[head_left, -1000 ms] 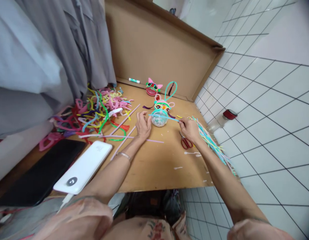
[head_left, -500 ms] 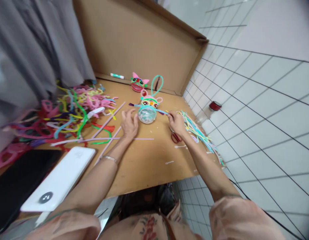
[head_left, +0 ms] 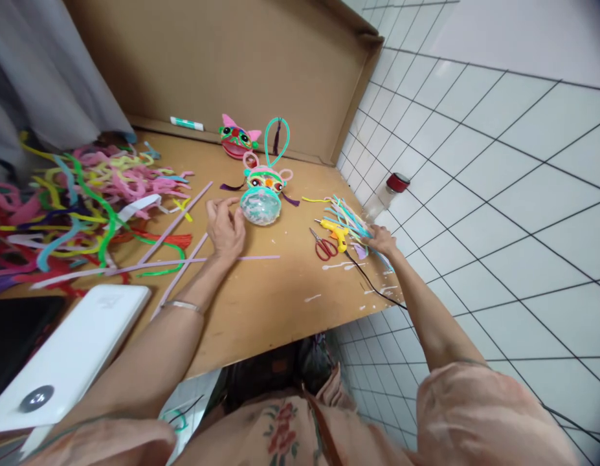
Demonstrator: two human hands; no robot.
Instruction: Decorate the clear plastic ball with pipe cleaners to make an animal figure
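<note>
My left hand (head_left: pixel 226 228) is beside a clear ball-shaped piece (head_left: pixel 261 207) with a turquoise rim, its bent fingers apart and its fingertips at the ball's left edge. Joined behind the ball is an animal face (head_left: pixel 265 181) of pipe cleaners, with pink ring ears, purple tassels and a turquoise loop on top. Over at the right edge of the table, my right hand (head_left: pixel 381 239) has its fingers closed at a bundle of thin pipe cleaners (head_left: pixel 345 213), with light blue ones at its fingertips. Its fingertips are partly hidden.
Near the right hand lie a yellow glue gun (head_left: pixel 336 233) and red-handled scissors (head_left: pixel 325 247). A red-lidded jar (head_left: pixel 397 184) stands by the tiled wall. Leftward are heaped pipe cleaners (head_left: pixel 86 207), a white power bank (head_left: pixel 76 349) and a glue stick (head_left: pixel 186 123). Behind sits a finished-looking pink-eared face (head_left: pixel 236 139).
My right hand has moved right, from beside the ball to the bundle, drawing a light blue pipe cleaner away from the face. The glue gun now shows. My left hand stays by the ball.
</note>
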